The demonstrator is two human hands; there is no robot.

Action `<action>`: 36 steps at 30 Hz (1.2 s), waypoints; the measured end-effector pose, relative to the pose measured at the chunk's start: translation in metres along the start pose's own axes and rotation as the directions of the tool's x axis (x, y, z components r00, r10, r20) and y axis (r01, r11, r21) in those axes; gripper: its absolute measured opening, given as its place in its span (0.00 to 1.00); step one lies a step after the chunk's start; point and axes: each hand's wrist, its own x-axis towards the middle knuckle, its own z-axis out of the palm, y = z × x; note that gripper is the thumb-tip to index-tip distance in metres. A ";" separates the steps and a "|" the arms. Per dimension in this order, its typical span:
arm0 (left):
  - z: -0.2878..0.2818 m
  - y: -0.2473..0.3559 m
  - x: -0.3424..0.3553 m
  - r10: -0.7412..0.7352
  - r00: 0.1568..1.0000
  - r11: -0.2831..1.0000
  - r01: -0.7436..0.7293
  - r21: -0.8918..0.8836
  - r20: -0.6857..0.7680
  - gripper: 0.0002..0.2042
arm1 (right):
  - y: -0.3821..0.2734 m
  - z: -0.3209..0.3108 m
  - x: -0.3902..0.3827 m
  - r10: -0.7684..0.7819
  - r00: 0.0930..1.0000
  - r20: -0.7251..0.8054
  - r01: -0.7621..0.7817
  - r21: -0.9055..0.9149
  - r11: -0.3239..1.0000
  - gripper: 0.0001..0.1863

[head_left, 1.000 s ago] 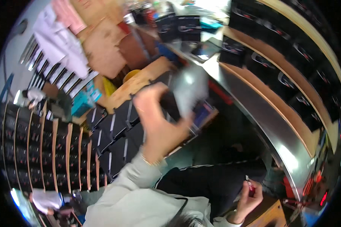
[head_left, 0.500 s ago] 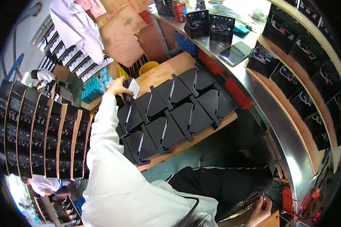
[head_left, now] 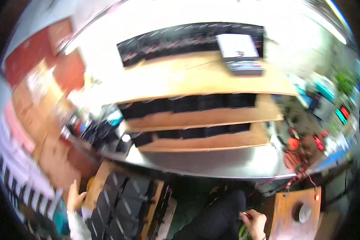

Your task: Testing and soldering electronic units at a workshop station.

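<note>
At lower left, my left hand (head_left: 75,198) has its fingers apart and nothing visible in them, beside rows of black housings (head_left: 124,200) on a wooden board (head_left: 154,208). My right hand (head_left: 255,224), low at right of centre, is closed on a small red object (head_left: 247,216). It is near my dark-trousered leg (head_left: 212,218) and a wooden panel (head_left: 288,200) bearing a round metal piece (head_left: 302,212). The view is motion-blurred, so small details are unclear.
A steel bench (head_left: 204,164) crosses ahead, carrying stepped wooden shelves (head_left: 192,80) with black units and a boxy device (head_left: 244,66) on top. Orange-handled scissors (head_left: 292,160), cables and a lit display (head_left: 342,114) are at right. Cardboard (head_left: 48,148) and draped cloth (head_left: 24,168) stand left.
My view has swung up and right onto the shelves and bench. My left hand, earlier around a box-shaped piece, has let it go. The right still holds the red object.
</note>
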 end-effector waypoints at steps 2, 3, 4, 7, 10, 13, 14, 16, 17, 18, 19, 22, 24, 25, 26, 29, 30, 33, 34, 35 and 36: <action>-0.084 0.140 0.011 0.318 0.865 0.900 -0.404 -0.163 -0.388 0.37 | -0.003 0.000 0.003 -0.056 0.996 -0.072 0.060 0.053 0.997 0.15; -0.114 0.199 0.014 0.380 0.762 0.862 -0.498 -0.099 -0.525 0.35 | -0.005 -0.003 0.001 -0.063 0.992 -0.106 0.071 0.076 0.995 0.14; -0.139 0.255 0.018 0.423 0.640 0.821 -0.570 -0.027 -0.641 0.32 | 0.002 -0.001 -0.002 -0.067 0.992 -0.108 0.076 0.077 0.994 0.14; -0.178 0.394 0.049 0.584 0.404 0.604 -0.796 0.044 -0.704 0.29 | -0.021 -0.021 -0.010 -0.060 0.974 -0.218 0.097 0.165 0.981 0.09; -0.196 0.532 0.086 0.676 0.454 0.201 -0.872 -0.447 -0.580 0.29 | -0.016 -0.016 -0.018 -0.034 0.977 -0.211 0.082 0.226 0.971 0.09; -0.180 0.627 0.129 0.661 0.727 0.192 -0.406 -0.893 -0.189 0.50 | -0.019 -0.017 -0.023 -0.038 0.989 -0.143 0.064 0.180 0.982 0.09; -0.163 0.645 0.152 0.650 0.754 0.174 -0.268 -0.948 -0.094 0.54 | -0.018 -0.015 -0.025 -0.049 0.990 -0.133 0.072 0.176 0.982 0.10; -0.151 0.659 0.156 0.764 0.645 0.352 -0.436 -0.828 -0.015 0.60 | -0.016 -0.013 -0.029 -0.044 0.994 -0.095 0.063 0.208 0.976 0.10; -0.152 0.657 0.162 0.843 0.530 0.232 -0.514 -0.826 -0.093 0.62 | -0.015 -0.015 -0.030 -0.034 0.997 -0.075 0.049 0.209 0.977 0.09; -0.146 0.666 0.148 0.836 0.536 0.190 -0.483 -0.855 -0.118 0.60 | -0.012 -0.017 -0.031 0.017 0.998 -0.066 -0.003 0.198 0.980 0.09; -0.148 0.669 0.133 0.804 0.578 0.223 -0.508 -0.832 -0.138 0.59 | -0.008 -0.016 -0.035 0.041 0.997 -0.072 -0.027 0.195 0.980 0.09; -0.159 0.634 0.061 0.756 0.588 0.104 -0.541 -0.834 -0.287 0.53 | 0.004 -0.017 -0.047 0.080 0.984 -0.159 -0.054 0.159 0.986 0.09; -0.137 0.602 0.022 0.698 0.332 -0.084 -0.842 -0.533 -0.634 0.50 | 0.011 -0.018 -0.049 0.114 0.969 -0.221 -0.086 0.131 0.988 0.10; -0.124 0.578 0.002 0.629 0.220 -0.074 -0.938 -0.339 -0.746 0.50 | 0.014 -0.018 -0.049 0.115 0.969 -0.217 -0.093 0.107 0.990 0.10; -0.090 0.562 -0.010 0.530 0.192 -0.217 -0.911 -0.351 -0.826 0.49 | 0.017 -0.019 -0.049 0.135 0.966 -0.218 -0.121 0.078 0.990 0.10; -0.034 0.500 -0.059 0.617 0.192 -0.095 -0.945 -0.314 -0.763 0.50 | 0.013 -0.021 -0.037 0.040 0.956 -0.291 -0.019 0.071 0.997 0.11; -0.020 0.492 -0.072 0.685 0.199 -0.019 -0.957 -0.290 -0.701 0.47 | 0.015 -0.018 -0.032 0.044 0.969 -0.243 -0.030 0.061 0.998 0.13; 0.048 0.499 -0.069 0.745 0.455 0.128 -0.816 -0.564 -0.488 0.42 | -0.001 -0.015 -0.016 0.095 0.960 -0.264 -0.037 0.217 0.976 0.12; 0.061 0.506 -0.064 0.752 0.537 0.129 -0.690 -0.713 -0.383 0.43 | -0.018 -0.019 -0.008 0.096 0.950 -0.297 -0.008 0.287 0.958 0.12; 0.083 0.511 -0.056 0.750 0.576 0.084 -0.572 -0.816 -0.326 0.44 | -0.032 -0.023 -0.004 0.098 0.950 -0.295 -0.002 0.308 0.951 0.12; 0.091 0.515 -0.055 0.772 0.610 0.074 -0.366 -0.928 -0.179 0.44 | -0.042 -0.022 0.000 0.081 0.949 -0.304 0.017 0.308 0.951 0.11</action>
